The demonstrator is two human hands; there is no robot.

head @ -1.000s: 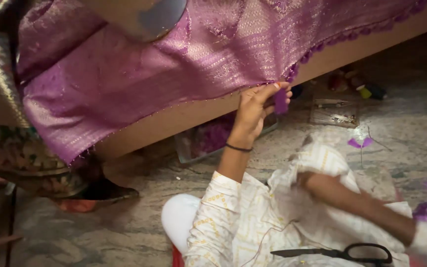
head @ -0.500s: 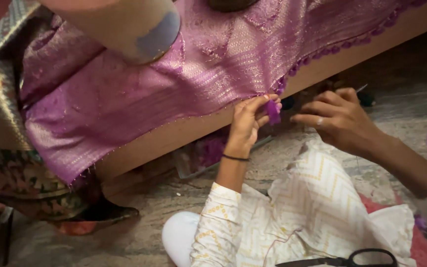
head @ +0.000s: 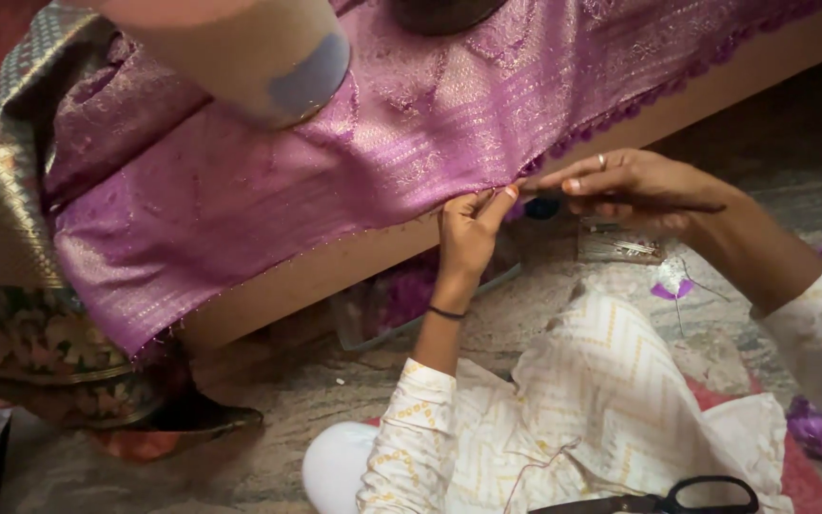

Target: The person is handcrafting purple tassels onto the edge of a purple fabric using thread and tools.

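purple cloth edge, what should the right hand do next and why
Probably bring the thin tool in the right hand the last bit left to the spot that the left hand pinches. The left hand's fingers grip the lower edge of the purple cloth where the tassel trim begins, and the tool's dark tip sits just beside that pinch, apart from it.

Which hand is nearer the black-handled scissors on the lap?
Right. The right hand is above the scissors, up at the purple fabric's edge; the left hand pinches that edge further left.

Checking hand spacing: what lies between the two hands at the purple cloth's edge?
In the head view, only a small dark tassel sits between left hand and right hand.
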